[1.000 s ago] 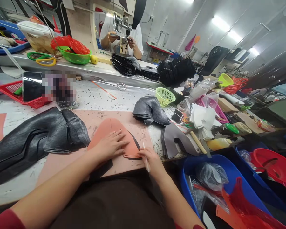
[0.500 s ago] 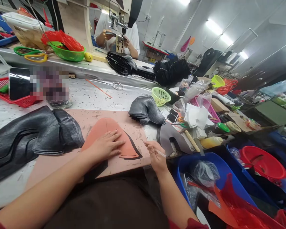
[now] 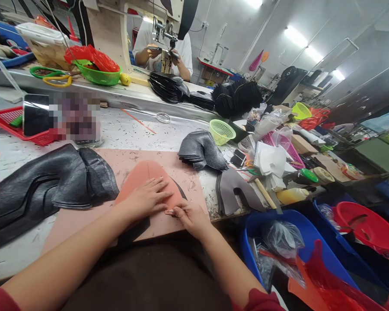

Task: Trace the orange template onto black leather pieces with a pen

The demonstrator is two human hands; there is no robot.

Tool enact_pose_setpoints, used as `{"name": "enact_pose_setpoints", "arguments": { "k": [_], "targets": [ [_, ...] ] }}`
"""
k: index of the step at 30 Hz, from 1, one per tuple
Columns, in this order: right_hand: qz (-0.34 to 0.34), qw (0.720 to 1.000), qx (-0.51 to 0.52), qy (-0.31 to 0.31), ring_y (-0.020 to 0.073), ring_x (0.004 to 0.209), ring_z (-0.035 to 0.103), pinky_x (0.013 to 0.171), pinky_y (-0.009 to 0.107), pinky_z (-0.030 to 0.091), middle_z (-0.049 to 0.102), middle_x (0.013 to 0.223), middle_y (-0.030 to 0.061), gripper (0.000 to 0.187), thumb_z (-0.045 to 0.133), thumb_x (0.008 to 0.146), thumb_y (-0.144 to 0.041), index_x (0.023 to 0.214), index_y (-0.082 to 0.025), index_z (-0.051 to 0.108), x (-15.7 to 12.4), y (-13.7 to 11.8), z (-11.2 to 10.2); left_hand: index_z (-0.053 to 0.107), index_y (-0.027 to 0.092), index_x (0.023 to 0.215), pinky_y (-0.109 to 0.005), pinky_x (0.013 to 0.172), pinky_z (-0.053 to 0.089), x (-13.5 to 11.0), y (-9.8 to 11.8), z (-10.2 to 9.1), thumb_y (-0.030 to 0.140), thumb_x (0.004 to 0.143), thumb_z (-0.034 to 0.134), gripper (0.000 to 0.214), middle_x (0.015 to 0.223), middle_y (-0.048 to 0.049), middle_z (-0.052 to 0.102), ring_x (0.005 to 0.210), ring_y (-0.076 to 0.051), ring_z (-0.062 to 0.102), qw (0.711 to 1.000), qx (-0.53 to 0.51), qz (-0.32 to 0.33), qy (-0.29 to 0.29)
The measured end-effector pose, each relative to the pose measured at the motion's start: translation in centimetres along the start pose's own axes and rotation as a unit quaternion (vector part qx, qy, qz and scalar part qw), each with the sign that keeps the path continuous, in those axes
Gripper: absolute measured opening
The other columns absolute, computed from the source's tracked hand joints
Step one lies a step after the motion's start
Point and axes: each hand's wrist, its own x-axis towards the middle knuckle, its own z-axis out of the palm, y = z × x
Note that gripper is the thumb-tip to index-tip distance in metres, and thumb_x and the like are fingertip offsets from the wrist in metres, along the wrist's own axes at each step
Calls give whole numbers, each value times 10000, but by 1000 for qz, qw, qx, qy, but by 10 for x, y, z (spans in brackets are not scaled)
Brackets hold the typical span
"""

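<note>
My left hand (image 3: 149, 196) lies flat, fingers spread, on an orange template (image 3: 146, 169) with a thin line down its middle. Under the template, a black leather piece (image 3: 181, 189) shows along the right edge and again below my left wrist. Pinched in my right hand (image 3: 191, 218) is a slim whitish pen (image 3: 185, 207); its tip is near the template's lower right corner, and I cannot tell if it touches. A pinkish board (image 3: 194, 183) lies beneath these pieces. Stacked black leather pieces (image 3: 68, 177) lie to the left, and a smaller black stack (image 3: 201, 149) lies beyond my right hand.
Grey curved pieces (image 3: 235, 192) lie at the table's right edge, near a wooden-handled tool (image 3: 266, 194). Blue bins (image 3: 249, 242) stand below on the right. A green basket (image 3: 221, 131) sits farther back. Across the table a person (image 3: 164, 52) works at a sewing machine (image 3: 167, 36).
My right hand has moved left with the pen, from beside the template to its lower right corner. The left hand stays on the template. The view has shifted slightly.
</note>
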Motion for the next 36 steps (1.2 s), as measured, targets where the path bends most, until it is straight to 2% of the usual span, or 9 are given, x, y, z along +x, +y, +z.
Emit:
{"name": "enact_pose_setpoints", "arguments": {
  "k": [4, 6, 8, 10, 14, 18, 23, 29, 36],
  "targets": [
    [84, 996, 27, -23, 122, 548, 555, 586, 239, 447, 576, 577, -13, 254, 421, 853, -337, 694, -199, 564, -5, 15, -28, 539, 296, 1230, -468, 1056, 276, 2, 2, -2, 454, 811, 562, 448, 1390, -94, 426, 1299, -302, 336, 1000, 0, 1, -6],
    [107, 990, 88, -28, 124, 545, 564, 571, 243, 458, 587, 601, -6, 284, 383, 868, -377, 770, -193, 576, -3, 23, -30, 543, 295, 1224, -470, 1052, 282, 1, 3, -2, 443, 802, 578, 448, 1388, -92, 430, 1297, -302, 338, 1000, 0, -8, -1],
    [89, 990, 112, -10, 143, 646, 595, 603, 263, 474, 620, 721, 20, 286, 370, 868, -389, 877, -193, 578, 5, 27, -23, 552, 286, 1212, -473, 1048, 291, -2, 6, -2, 433, 786, 601, 453, 1381, -96, 438, 1290, -300, 351, 1000, -6, -17, 8],
    [63, 995, 67, 24, 165, 733, 591, 654, 292, 472, 618, 793, 32, 220, 414, 841, -348, 871, -197, 571, 18, 28, -10, 559, 255, 1200, -467, 1048, 300, -6, 9, -4, 425, 768, 624, 469, 1367, -109, 454, 1287, -296, 359, 1000, -15, -19, 18],
    [63, 997, -2, 35, 163, 677, 550, 650, 295, 440, 573, 694, -1, 62, 506, 762, -248, 727, -198, 509, 48, 27, 9, 540, 158, 1184, -447, 1045, 328, -14, 15, -12, 412, 719, 674, 547, 1324, -150, 489, 1275, -293, 378, 998, -35, -23, 41],
    [38, 998, -38, 31, 159, 674, 536, 638, 277, 414, 566, 691, -3, 79, 552, 737, -209, 697, -201, 485, 66, 20, 17, 508, 126, 1174, -434, 1025, 366, -19, 14, -14, 378, 737, 655, 526, 1267, -166, 531, 1245, -280, 419, 995, -51, -30, 83],
    [36, 987, -139, 78, 180, 717, 530, 637, 278, 390, 564, 741, 23, 144, 617, 666, -151, 702, -203, 488, 71, 7, 23, 521, 159, 1109, -412, 985, 411, -22, 9, -6, 294, 840, 507, 301, 1230, -136, 558, 1180, -240, 489, 987, -48, -71, 136],
    [57, 992, -92, 71, 157, 668, 544, 602, 248, 382, 564, 681, -14, 141, 617, 683, -169, 680, -207, 482, 79, 10, 19, 538, 163, 1048, -404, 921, 454, -19, 6, -2, 284, 847, 474, 244, 1165, -128, 595, 1107, -239, 546, 986, -25, -58, 152],
    [55, 990, -98, 84, 164, 697, 539, 645, 268, 391, 564, 708, -7, 142, 608, 675, -128, 688, -204, 489, 78, 9, 21, 536, 174, 1040, -400, 922, 452, -19, 3, 1, 267, 852, 455, 225, 1166, -125, 593, 1108, -235, 542, 983, -29, -47, 177]
  ]
}}
